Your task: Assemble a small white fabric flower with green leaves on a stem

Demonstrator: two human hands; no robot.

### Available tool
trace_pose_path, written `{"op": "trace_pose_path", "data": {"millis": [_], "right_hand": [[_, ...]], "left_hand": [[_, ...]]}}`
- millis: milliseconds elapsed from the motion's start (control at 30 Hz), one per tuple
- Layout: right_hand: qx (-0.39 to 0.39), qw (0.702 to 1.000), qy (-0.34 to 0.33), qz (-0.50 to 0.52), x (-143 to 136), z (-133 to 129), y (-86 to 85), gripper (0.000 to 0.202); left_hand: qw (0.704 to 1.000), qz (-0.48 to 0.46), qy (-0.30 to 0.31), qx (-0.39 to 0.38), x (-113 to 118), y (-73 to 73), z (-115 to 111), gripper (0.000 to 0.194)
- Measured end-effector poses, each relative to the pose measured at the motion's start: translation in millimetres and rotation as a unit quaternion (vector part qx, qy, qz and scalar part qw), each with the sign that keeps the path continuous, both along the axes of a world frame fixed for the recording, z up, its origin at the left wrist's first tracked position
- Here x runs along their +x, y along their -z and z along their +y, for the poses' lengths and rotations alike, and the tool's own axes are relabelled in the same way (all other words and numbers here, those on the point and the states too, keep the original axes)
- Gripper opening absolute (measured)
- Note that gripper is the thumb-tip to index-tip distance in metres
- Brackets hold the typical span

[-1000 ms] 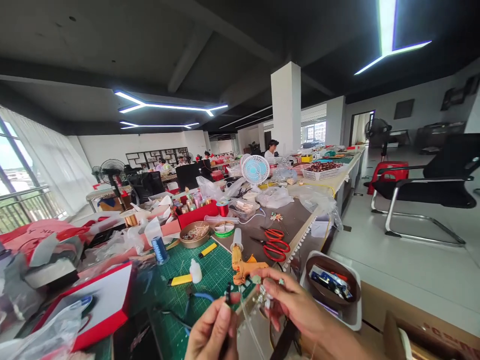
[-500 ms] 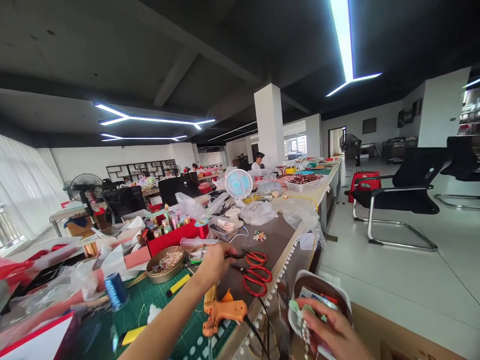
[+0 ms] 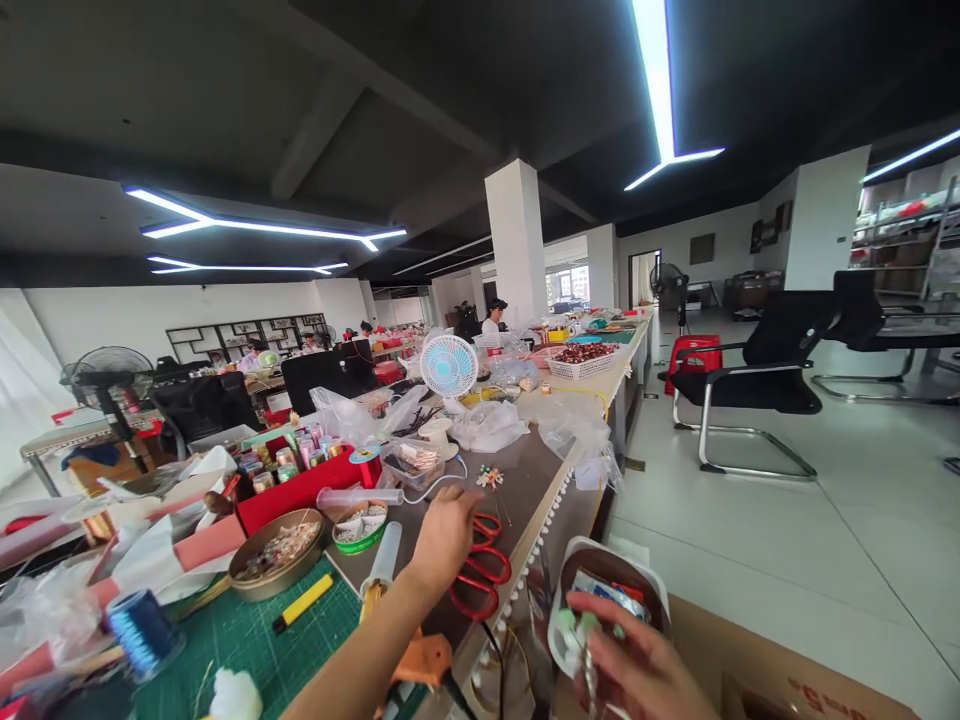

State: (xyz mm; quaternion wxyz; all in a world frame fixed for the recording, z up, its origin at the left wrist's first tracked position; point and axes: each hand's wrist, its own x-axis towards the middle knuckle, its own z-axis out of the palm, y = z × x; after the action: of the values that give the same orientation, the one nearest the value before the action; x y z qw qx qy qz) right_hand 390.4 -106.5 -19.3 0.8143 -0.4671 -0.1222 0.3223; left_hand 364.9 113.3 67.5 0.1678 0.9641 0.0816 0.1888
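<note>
My left hand (image 3: 444, 540) reaches forward over the brown tabletop (image 3: 525, 480) and closes on the handles of the red scissors (image 3: 484, 580). My right hand (image 3: 637, 670) stays low at the bottom edge, holding a small beaded ornament (image 3: 579, 640) with white beads and pale green pieces. An orange glue gun (image 3: 420, 660) lies under my left forearm, its white glue stick (image 3: 382, 558) pointing away from me.
A green cutting mat (image 3: 262, 650) carries a yellow knife (image 3: 302, 603) and a blue thread spool (image 3: 142, 630). Nearby are a round tin (image 3: 274, 550), a red box (image 3: 300, 490), a small fan (image 3: 448, 366) and a white tray (image 3: 600, 560). A person (image 3: 495, 315) sits far off.
My left hand left the ornament, stretched out across the table and came down on the red scissors. My right hand dropped lower with the ornament. The view swung right.
</note>
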Motion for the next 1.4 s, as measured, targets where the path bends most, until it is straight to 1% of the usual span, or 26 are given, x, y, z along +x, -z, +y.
{"op": "trace_pose_path", "data": {"millis": [33, 100, 133, 167, 200, 267, 333, 367, 433, 500, 567, 600, 633, 667, 700, 733, 767, 833, 933, 1000, 1133, 1233, 1267, 1300, 1333, 1400], "right_hand": [[0.026, 1.0, -0.007, 0.015, -1, 3, -7.9, 0.05], [0.081, 0.995, -0.03, 0.044, -5, 11, -19.1, 0.053], [0.103, 0.992, -0.052, 0.053, -9, 16, -21.7, 0.052], [0.12, 0.988, -0.082, 0.058, -13, 21, -22.3, 0.05], [0.131, 0.983, -0.115, 0.06, -18, 26, -21.4, 0.047], [0.141, 0.972, -0.174, 0.07, -30, 35, -17.7, 0.041], [0.147, 0.959, -0.225, 0.089, -43, 41, -15.2, 0.037], [0.145, 0.951, -0.251, 0.104, -50, 43, -15.1, 0.036], [0.126, 0.935, -0.302, 0.137, -64, 46, -16.7, 0.036], [0.086, 0.925, -0.337, 0.153, -76, 47, -18.8, 0.046], [0.016, 0.933, -0.341, 0.117, -87, 45, -21.0, 0.057], [-0.03, 0.945, -0.319, 0.067, -91, 42, -22.8, 0.062], [-0.074, 0.958, -0.276, -0.002, -94, 39, -25.2, 0.064], [-0.113, 0.965, -0.221, -0.083, -96, 34, -28.5, 0.065], [-0.138, 0.962, -0.165, -0.166, -99, 30, -32.5, 0.063], [-0.152, 0.951, -0.123, -0.24, -101, 26, -37.2, 0.061], [-0.158, 0.936, -0.105, -0.297, -103, 22, -42.0, 0.058], [-0.177, 0.908, -0.125, -0.359, -110, 18, -50.6, 0.051], [-0.223, 0.877, -0.179, -0.385, -123, 22, -57.9, 0.034], [-0.232, 0.857, -0.213, -0.409, -134, 27, -60.6, 0.025], [-0.251, 0.818, -0.234, -0.461, -152, 30, -70.5, 0.023], [-0.3, 0.8, -0.264, -0.447, -160, 26, -77.0, 0.022], [-0.3, 0.806, -0.28, -0.426, -161, 26, -76.3, 0.022], [-0.288, 0.824, -0.283, -0.397, -161, 27, -73.7, 0.023], [-0.267, 0.849, -0.274, -0.365, -159, 29, -69.3, 0.025], [-0.226, 0.898, -0.223, -0.305, -153, 36, -57.3, 0.032]], "left_hand": [[0.999, -0.006, 0.008, -0.049, -15, -4.4, -13, 0.03], [0.988, 0.027, 0.063, -0.142, -48, -10.0, -38, 0.032], [0.974, 0.041, 0.101, -0.198, -64, -10.4, -49, 0.031], [0.942, 0.02, 0.143, -0.302, -79, -8.9, -57, 0.032], [0.915, 0.005, 0.164, -0.368, -90, -5.5, -62, 0.037], [0.842, 0.0, 0.188, -0.505, -105, 4.8, -65, 0.05], [0.797, 0.0, 0.177, -0.577, -114, 15.6, -60, 0.052], [0.788, -0.004, 0.165, -0.593, -117, 19.6, -57, 0.049], [0.792, -0.013, 0.14, -0.595, -127, 23.3, -50, 0.04], [0.794, -0.024, 0.123, -0.594, -140, 22.4, -45, 0.036], [0.801, -0.049, 0.104, -0.588, -155, 19.7, -45, 0.035], [0.805, -0.065, 0.092, -0.582, -163, 18.5, -45, 0.035], [0.809, -0.078, 0.081, -0.576, -171, 17.7, -46, 0.034], [0.812, -0.087, 0.068, -0.573, -179, 17.3, -47, 0.034], [0.813, -0.09, 0.054, -0.573, -187, 17.1, -49, 0.034], [0.812, -0.088, 0.04, -0.576, -194, 17.0, -51, 0.033], [0.81, -0.083, 0.026, -0.58, -201, 16.8, -53, 0.033], [0.806, -0.073, 0.001, -0.587, -213, 16.1, -57, 0.032], [0.805, -0.066, -0.031, -0.588, -228, 14.7, -61, 0.03], [0.804, -0.06, -0.045, -0.59, -237, 14.9, -62, 0.029], [0.803, -0.042, -0.057, -0.592, -254, 17.7, -64, 0.029], [0.81, -0.032, -0.058, -0.583, -264, 17.6, -64, 0.029], [0.813, -0.03, -0.056, -0.579, -266, 16.7, -65, 0.029], [0.816, -0.03, -0.053, -0.575, -268, 15.7, -65, 0.029], [0.818, -0.03, -0.049, -0.572, -270, 14.6, -64, 0.029], [0.826, -0.029, -0.041, -0.562, -274, 13.2, -63, 0.03]]}}
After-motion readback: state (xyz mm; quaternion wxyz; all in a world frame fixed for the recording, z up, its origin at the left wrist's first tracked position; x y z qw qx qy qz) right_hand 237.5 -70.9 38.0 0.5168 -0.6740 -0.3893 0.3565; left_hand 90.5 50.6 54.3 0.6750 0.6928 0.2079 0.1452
